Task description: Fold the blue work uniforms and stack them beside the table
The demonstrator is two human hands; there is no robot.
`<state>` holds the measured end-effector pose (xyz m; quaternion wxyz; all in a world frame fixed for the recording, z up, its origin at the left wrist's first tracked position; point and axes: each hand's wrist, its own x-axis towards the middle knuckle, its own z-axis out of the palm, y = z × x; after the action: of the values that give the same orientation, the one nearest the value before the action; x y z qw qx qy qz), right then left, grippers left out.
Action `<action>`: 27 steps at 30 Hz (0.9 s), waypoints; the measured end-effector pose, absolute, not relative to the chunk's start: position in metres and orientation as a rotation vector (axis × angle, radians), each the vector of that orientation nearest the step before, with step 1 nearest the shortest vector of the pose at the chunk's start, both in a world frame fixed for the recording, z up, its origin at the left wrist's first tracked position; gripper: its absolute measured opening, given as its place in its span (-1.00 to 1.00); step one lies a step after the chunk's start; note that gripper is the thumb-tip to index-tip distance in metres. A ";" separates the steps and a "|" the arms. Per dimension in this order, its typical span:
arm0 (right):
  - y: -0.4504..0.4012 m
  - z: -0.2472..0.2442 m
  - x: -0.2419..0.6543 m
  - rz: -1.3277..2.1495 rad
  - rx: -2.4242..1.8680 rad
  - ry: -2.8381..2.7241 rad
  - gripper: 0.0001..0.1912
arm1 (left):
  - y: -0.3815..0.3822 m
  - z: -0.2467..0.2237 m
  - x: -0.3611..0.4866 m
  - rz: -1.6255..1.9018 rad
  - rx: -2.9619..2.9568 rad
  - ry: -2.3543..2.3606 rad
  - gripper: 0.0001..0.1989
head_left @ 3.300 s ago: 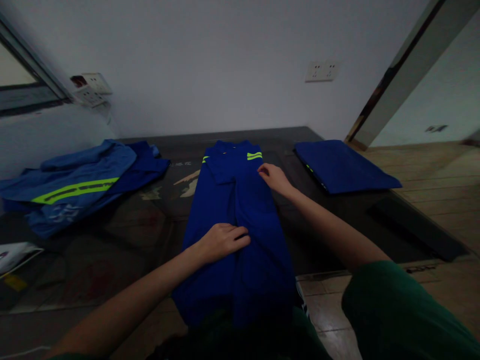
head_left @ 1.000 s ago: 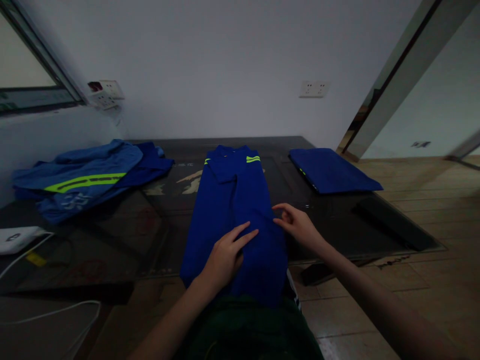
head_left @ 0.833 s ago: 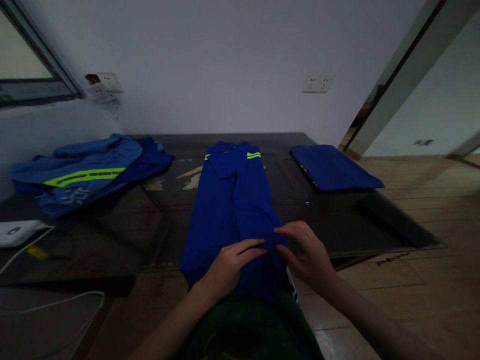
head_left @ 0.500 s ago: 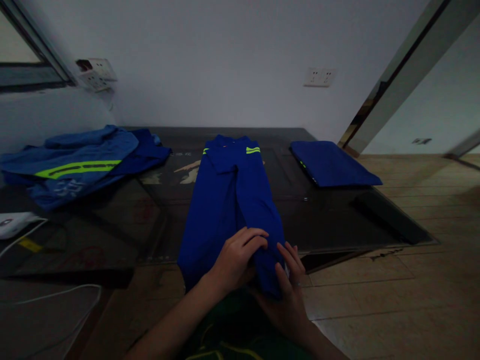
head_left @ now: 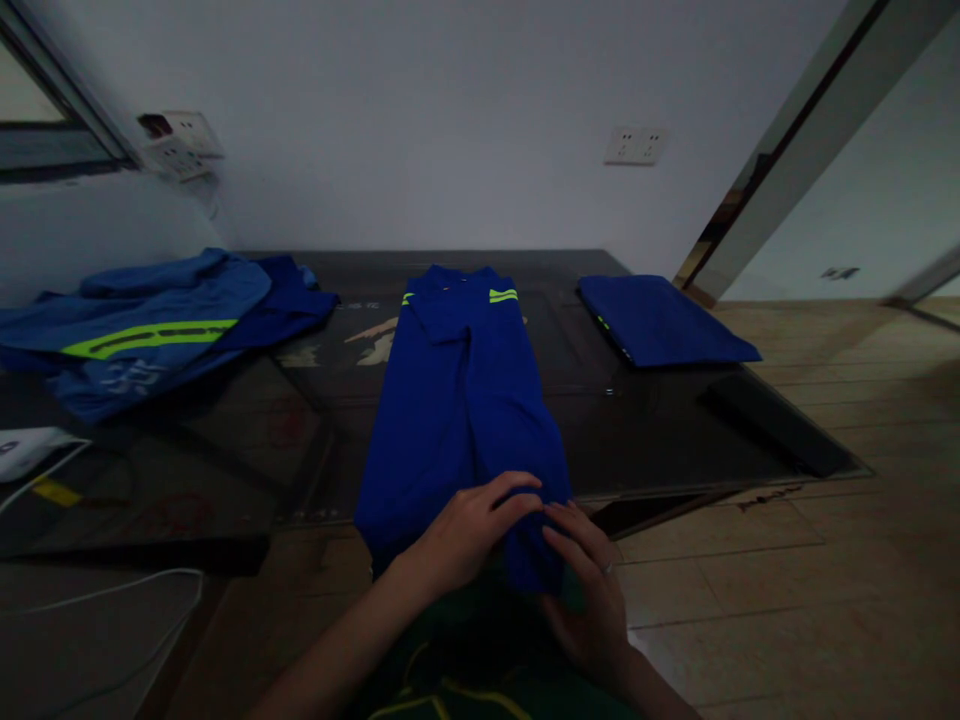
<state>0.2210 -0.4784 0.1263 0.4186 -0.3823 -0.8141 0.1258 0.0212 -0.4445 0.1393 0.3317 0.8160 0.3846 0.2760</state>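
A blue work jacket (head_left: 427, 440) with yellow-green stripes lies folded long and narrow, collar toward the wall. Its near end hangs over the table's front edge, close to my body. One sleeve runs down the right side of it. At the lower end of that sleeve, my left hand (head_left: 480, 525) grips the cloth from the left with bent fingers, its thumb hidden. My right hand (head_left: 589, 570), with a ring on one finger, holds the same part from the right, fingertips on top of the fabric. The two hands nearly touch.
A folded blue garment (head_left: 667, 322) lies at the table's right. Loosely piled blue clothes (head_left: 165, 320) with a yellow-green stripe cover the left. A white device (head_left: 30, 452) with a cable sits at the left edge. The dark table (head_left: 600, 430) stands against the wall.
My right hand has shifted left and over the top of the sleeve, closer to my left hand. The left hand has moved slightly nearer to me. The jacket lies much as before.
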 end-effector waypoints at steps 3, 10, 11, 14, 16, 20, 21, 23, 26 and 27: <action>-0.475 0.129 0.224 0.378 -1.000 -2.006 -0.50 | -0.446 0.137 0.037 0.873 1.952 1.129 -0.61; -0.468 0.147 0.232 0.448 -0.939 -2.015 -0.52 | -0.494 0.130 0.062 1.200 0.913 1.127 -0.01; -0.467 0.150 0.231 0.446 -0.933 -2.022 -0.52 | -0.501 0.129 0.062 1.190 0.784 1.064 -0.02; -0.464 0.155 0.224 0.445 -0.824 -2.107 -0.58 | -0.512 0.125 0.060 1.111 0.489 0.881 -0.25; -0.460 0.157 0.219 0.475 -0.729 -2.197 -0.65 | -0.510 0.125 0.058 1.046 0.364 0.828 -0.40; -0.456 0.163 0.213 0.604 -0.625 -2.339 -0.72 | -0.495 0.129 0.051 0.928 0.279 0.825 -0.34; -0.455 0.165 0.214 0.668 -0.587 -2.361 -0.72 | -0.492 0.131 0.049 0.907 0.275 0.834 -0.32; -0.448 0.172 0.219 0.816 -0.530 -2.341 -0.69 | -0.488 0.133 0.047 0.899 0.255 0.863 -0.38; -0.421 0.180 0.227 0.924 -0.668 -2.120 -0.68 | -0.487 0.136 0.049 0.951 0.196 0.909 -0.42; -0.405 0.180 0.229 0.917 -0.761 -2.050 -0.68 | -0.487 0.136 0.051 0.967 0.180 0.920 -0.42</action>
<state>0.2289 -0.4052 0.1796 0.3759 -0.2973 -0.8011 0.3585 0.0508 -0.4875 0.1361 0.7818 0.0833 0.4260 0.4477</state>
